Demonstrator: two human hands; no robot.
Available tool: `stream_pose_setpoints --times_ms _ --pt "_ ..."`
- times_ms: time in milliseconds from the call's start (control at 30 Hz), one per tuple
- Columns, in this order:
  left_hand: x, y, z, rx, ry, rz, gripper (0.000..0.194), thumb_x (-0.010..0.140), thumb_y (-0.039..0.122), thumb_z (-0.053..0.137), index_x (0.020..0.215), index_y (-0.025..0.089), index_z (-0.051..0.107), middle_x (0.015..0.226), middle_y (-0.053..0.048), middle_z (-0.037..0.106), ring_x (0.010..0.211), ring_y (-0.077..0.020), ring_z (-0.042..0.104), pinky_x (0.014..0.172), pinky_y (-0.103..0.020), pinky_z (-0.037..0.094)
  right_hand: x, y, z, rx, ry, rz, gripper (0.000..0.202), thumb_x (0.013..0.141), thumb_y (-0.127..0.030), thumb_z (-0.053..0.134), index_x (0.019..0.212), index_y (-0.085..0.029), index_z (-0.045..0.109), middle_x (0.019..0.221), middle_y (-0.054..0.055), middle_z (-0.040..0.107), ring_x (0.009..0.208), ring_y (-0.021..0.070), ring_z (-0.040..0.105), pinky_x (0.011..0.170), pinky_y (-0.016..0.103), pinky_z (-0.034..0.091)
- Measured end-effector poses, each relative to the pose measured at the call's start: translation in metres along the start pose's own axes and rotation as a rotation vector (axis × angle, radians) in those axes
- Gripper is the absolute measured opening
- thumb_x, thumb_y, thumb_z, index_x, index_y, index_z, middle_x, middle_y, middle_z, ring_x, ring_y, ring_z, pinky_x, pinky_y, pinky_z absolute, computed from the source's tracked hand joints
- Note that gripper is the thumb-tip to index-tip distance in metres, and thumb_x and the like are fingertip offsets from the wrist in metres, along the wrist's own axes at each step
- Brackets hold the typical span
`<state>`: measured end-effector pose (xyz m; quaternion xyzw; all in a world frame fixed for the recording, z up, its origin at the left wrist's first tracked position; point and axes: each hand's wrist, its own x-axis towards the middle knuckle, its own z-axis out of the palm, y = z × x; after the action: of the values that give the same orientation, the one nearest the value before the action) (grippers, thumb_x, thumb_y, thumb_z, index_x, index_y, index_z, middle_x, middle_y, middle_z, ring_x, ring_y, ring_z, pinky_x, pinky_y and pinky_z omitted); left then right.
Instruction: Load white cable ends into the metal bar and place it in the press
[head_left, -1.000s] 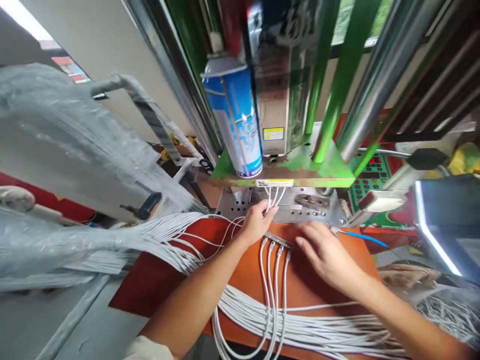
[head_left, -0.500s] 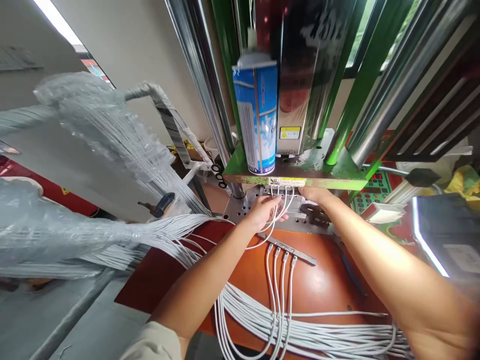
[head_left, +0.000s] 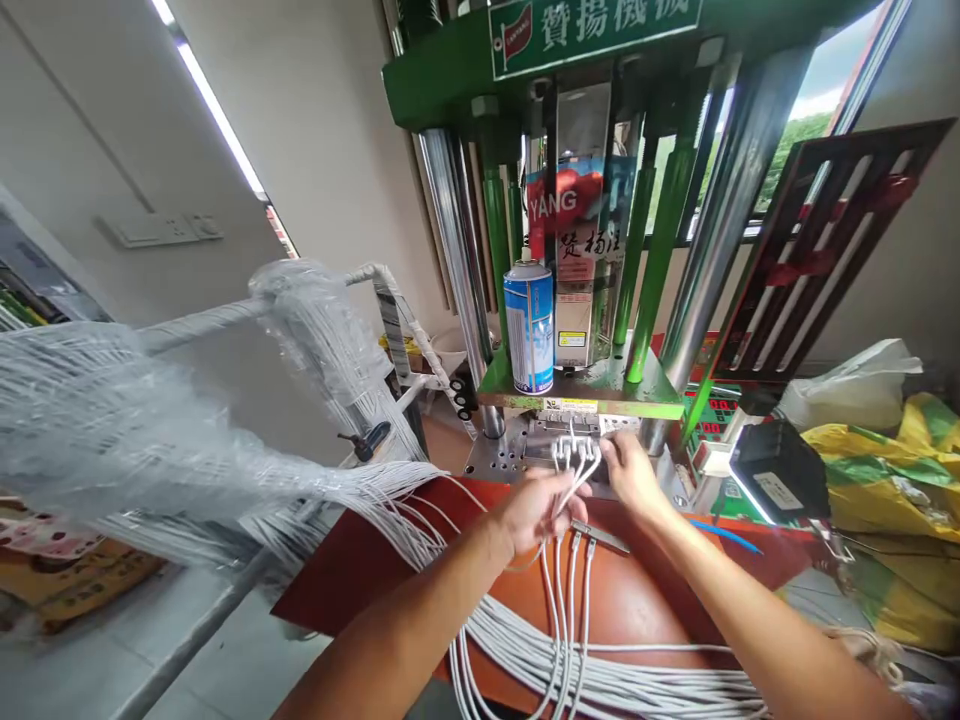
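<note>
Both hands have drawn back w/ the white cables [head_left: 574, 462], plug ends now clear of the mould plate [head_left: 501, 455] under the green press [head_left: 585, 385]. Left hand [head_left: 534, 510] is curled shut round the cable strands; right hand [head_left: 628, 472] pinches them near the plugs. Cables look light, limp, prob. best held just behind the plugs. Plugs point 12 o'clock, long axis 12–6, at frame centre above the orange table [head_left: 645, 590].

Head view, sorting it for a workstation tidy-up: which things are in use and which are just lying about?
In use:
- left hand and right hand, gripping the white cable ends
- metal mould plate
- cables on the bench

Lying about:
- spray can
- wrapped cable bundles
- yellow bag
</note>
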<state>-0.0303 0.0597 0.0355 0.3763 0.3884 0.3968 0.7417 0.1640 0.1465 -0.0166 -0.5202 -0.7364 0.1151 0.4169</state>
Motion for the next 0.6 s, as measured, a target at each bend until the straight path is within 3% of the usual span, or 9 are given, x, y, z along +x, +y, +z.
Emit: stream_pose_setpoints --times_ms 100,167,333,433,533,600 --pt "-0.039 -0.031 0.018 0.005 0.061 0.072 0.048 0.086 0.057 0.071 0.089 0.01 0.065 0.049 0.006 0.045 0.035 -0.0032 0.021 0.036 -0.019 0.012 -0.042 -0.004 -0.003 -0.018 -0.003 0.04 0.03 0.103 -0.04 0.037 0.096 -0.02 0.058 0.098 0.012 0.061 0.094 0.0272 0.057 0.089 0.044 0.047" --pt "-0.06 -0.04 0.028 0.041 0.082 0.083 0.054 0.085 0.065 0.069 0.09 0.012 0.064 0.047 0.009 0.039 0.036 -0.0036 0.017 0.037 -0.02 0.01 -0.057 -0.002 -0.006 -0.033 -0.012 0.085 0.03 0.101 -0.038 0.036 0.092 -0.019 0.058 0.096 0.014 0.06 0.094 0.0298 0.055 0.09 0.048 0.045" --pt "-0.091 -0.029 0.031 0.239 0.012 0.093 0.057 0.088 0.068 0.066 0.088 0.011 0.065 0.044 0.008 0.037 0.039 -0.0051 0.021 0.04 -0.021 0.011 -0.07 0.009 -0.026 0.035 -0.192 0.095 0.025 0.089 -0.04 0.055 0.074 -0.021 0.059 0.084 0.011 0.062 0.091 0.0294 0.056 0.089 0.045 0.044" --pt "-0.095 -0.022 0.023 0.298 -0.068 0.112 0.057 0.089 0.067 0.066 0.084 0.011 0.066 0.043 0.008 0.034 0.039 -0.0053 0.022 0.042 -0.022 0.013 -0.075 0.0 -0.041 0.122 -0.24 0.119 0.033 0.094 -0.047 0.051 0.081 -0.02 0.065 0.09 0.011 0.066 0.096 0.0301 0.059 0.091 0.046 0.046" --pt "-0.093 -0.022 0.021 0.362 -0.142 0.081 0.059 0.088 0.069 0.066 0.083 0.01 0.066 0.047 0.008 0.032 0.041 -0.0054 0.024 0.043 -0.023 0.012 -0.079 -0.027 -0.054 0.468 -0.446 0.162 0.052 0.104 -0.058 0.031 0.1 -0.021 0.068 0.09 0.008 0.069 0.086 0.0242 0.065 0.082 0.04 0.052" --pt "-0.092 -0.021 0.024 0.438 -0.2 0.047 0.061 0.089 0.07 0.065 0.084 0.009 0.067 0.051 0.007 0.033 0.044 -0.0054 0.026 0.045 -0.023 0.013 -0.082 -0.048 -0.062 0.865 -0.624 0.223 0.054 0.102 -0.065 0.038 0.101 -0.02 0.068 0.085 0.007 0.069 0.075 0.0208 0.065 0.074 0.036 0.053"
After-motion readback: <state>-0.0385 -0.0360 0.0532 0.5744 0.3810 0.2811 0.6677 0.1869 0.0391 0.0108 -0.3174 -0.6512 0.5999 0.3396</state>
